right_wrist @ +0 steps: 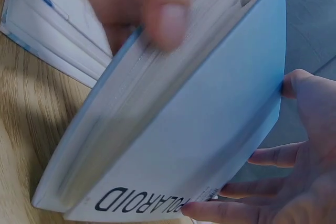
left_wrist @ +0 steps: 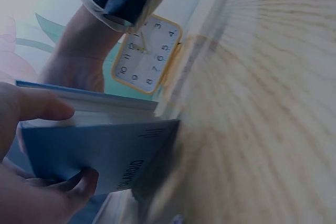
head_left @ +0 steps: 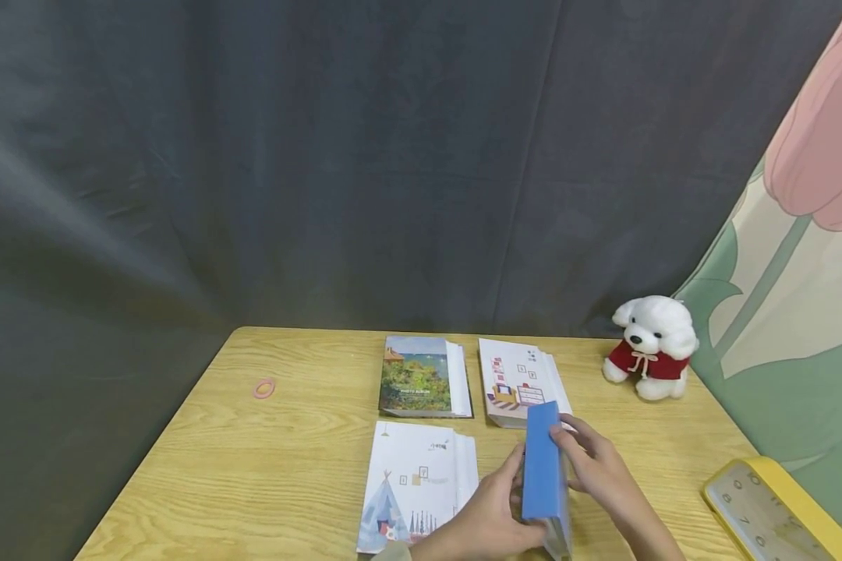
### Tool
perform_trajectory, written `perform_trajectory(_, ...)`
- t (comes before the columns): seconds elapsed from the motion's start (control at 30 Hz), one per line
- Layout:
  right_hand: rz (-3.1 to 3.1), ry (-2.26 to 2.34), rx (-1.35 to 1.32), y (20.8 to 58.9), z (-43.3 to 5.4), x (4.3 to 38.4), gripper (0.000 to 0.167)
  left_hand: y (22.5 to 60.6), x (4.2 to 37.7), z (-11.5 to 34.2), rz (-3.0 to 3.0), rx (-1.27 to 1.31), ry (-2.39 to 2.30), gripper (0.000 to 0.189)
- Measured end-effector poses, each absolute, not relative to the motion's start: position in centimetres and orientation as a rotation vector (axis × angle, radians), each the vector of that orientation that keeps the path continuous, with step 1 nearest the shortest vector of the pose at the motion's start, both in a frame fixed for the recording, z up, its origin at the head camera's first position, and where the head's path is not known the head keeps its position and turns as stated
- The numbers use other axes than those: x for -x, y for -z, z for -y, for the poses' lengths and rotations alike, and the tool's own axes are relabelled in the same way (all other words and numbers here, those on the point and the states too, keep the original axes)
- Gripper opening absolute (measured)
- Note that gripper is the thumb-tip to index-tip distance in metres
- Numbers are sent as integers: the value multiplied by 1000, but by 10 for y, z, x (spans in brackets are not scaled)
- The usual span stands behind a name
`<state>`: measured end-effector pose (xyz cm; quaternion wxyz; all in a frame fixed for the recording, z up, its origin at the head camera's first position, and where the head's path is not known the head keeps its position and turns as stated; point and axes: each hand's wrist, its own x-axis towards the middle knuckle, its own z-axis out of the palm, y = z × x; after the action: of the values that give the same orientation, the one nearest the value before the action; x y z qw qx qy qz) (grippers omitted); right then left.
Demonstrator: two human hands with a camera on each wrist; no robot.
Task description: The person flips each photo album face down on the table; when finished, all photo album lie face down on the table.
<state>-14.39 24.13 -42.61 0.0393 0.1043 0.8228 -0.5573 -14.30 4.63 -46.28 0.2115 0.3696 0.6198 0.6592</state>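
A blue photo album (head_left: 542,460) with "POLAROID" printed on its cover stands on edge at the front right of the table, held between both hands. My left hand (head_left: 487,510) grips it low on the near left side, fingers and thumb around the edge. From the right, my right hand (head_left: 596,463) holds its upper far part, thumb at the top edge. White page edges show between the blue covers (right_wrist: 220,114) in the right wrist view. Beside my left forearm lies a white album with a tent drawing (head_left: 410,487), partly hidden by that arm.
Behind it lie a landscape-covered album (head_left: 417,378) and a white album with furniture drawings (head_left: 515,378). A white plush dog (head_left: 652,351) in red sits at the back right. A yellow-framed clock (head_left: 772,506) stands front right, and a pink ring (head_left: 263,388) lies left.
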Motion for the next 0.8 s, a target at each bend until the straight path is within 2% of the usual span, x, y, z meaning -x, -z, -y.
perform_trajectory(0.33, -2396, 1867, -298, 428, -249, 139, 73, 482, 146, -53, -1528, -1006, -1844, 96)
perform_trajectory(0.57, -2316, 1885, -303, 428, -258, 136, 78, 487, 145, -55, -1616, -958, -1789, 94)
perform_trajectory(0.8, -2164, 2080, -324, 433, -269, 129, 69, 486, 143, -53, -1835, -826, -1710, 89)
